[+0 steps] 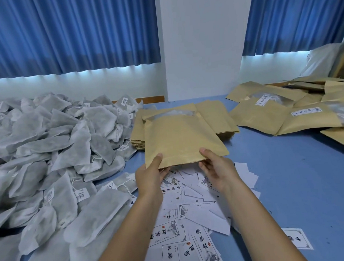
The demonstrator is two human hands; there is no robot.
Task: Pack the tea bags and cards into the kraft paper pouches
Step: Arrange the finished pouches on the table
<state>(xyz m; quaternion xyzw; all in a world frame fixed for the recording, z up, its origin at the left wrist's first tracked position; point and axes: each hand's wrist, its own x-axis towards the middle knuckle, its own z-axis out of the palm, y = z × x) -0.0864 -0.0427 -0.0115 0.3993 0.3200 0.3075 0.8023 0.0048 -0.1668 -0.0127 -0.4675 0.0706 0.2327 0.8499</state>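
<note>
Blue table before a white wall and blue curtains; head view.

One kraft pouch is held flat at centre, just above the table. Its far end lies over the stack of empty pouches and its near edge is over the cards.

The left hand grips the near left corner and the right hand the near right corner. On each hand the thumb is on top and the fingers are curled beneath, so both are clamped on the pouch. The pouch looks flat and apparently empty. Whether its mouth is at the near edge cannot be told.

Outward from the pouch:
- **Cards:** they lie scattered loose under and near the forearms.
- **Tea bags:** they form a large grey heap at left, touching the left side of the stack.
- **Filled pouches:** these lie at far right, with labels showing through their windows.

Step in hand, as judged: a fresh pouch is being taken from the stack, with nothing yet inserted.

The next move calls for spreading the mouth open. One hand would keep hold while the other is freed to reach left for tea bags or down for a card. A single card must be separated from the overlapping pile.
</note>
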